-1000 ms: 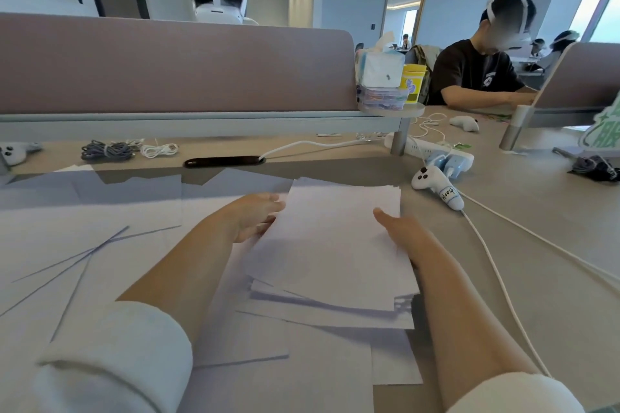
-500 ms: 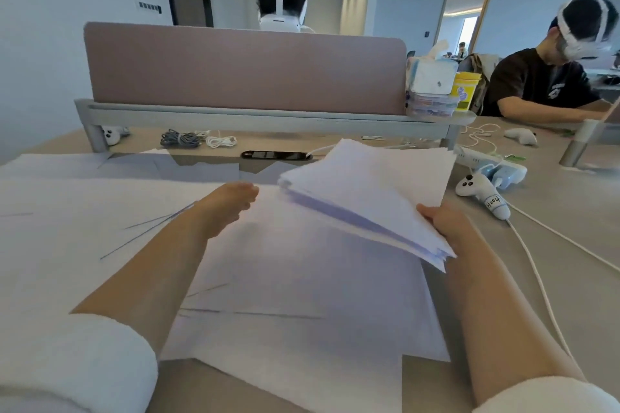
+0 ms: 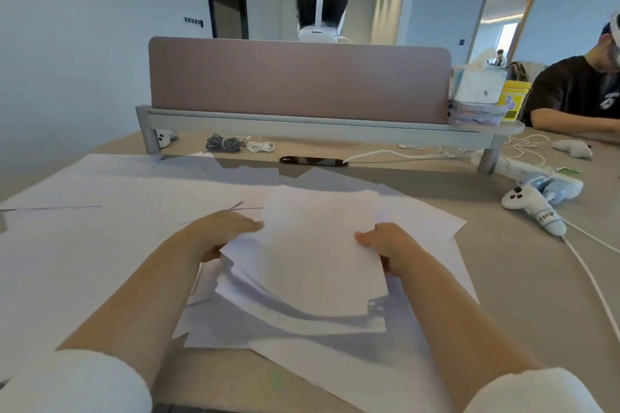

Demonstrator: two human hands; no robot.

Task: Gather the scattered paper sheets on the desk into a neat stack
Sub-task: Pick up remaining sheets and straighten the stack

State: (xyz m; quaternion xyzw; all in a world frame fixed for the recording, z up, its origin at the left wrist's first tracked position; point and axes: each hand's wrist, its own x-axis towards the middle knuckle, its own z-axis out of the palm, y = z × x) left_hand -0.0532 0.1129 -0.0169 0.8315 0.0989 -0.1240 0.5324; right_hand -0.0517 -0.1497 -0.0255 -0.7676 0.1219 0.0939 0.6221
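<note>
A loose bundle of white paper sheets (image 3: 318, 251) is lifted slightly above the desk, its lower edges fanned out and uneven. My right hand (image 3: 385, 243) grips the bundle's right edge, thumb on top. My left hand (image 3: 221, 233) holds the bundle's left edge, fingers partly hidden under the paper. More white sheets (image 3: 110, 211) lie scattered flat across the left and middle of the tan desk (image 3: 523, 278), some under the bundle.
A mauve divider screen (image 3: 298, 80) on a grey shelf stands at the back. A dark phone (image 3: 312, 161), coiled cables (image 3: 224, 143), a white controller (image 3: 533, 208) with its cord and a power strip lie nearby. People with headsets sit behind and at right.
The bundle, raised and tilted in my right hand half a second ago, has come down in front of me. My left hand moved from the flat sheets to the bundle's left edge.
</note>
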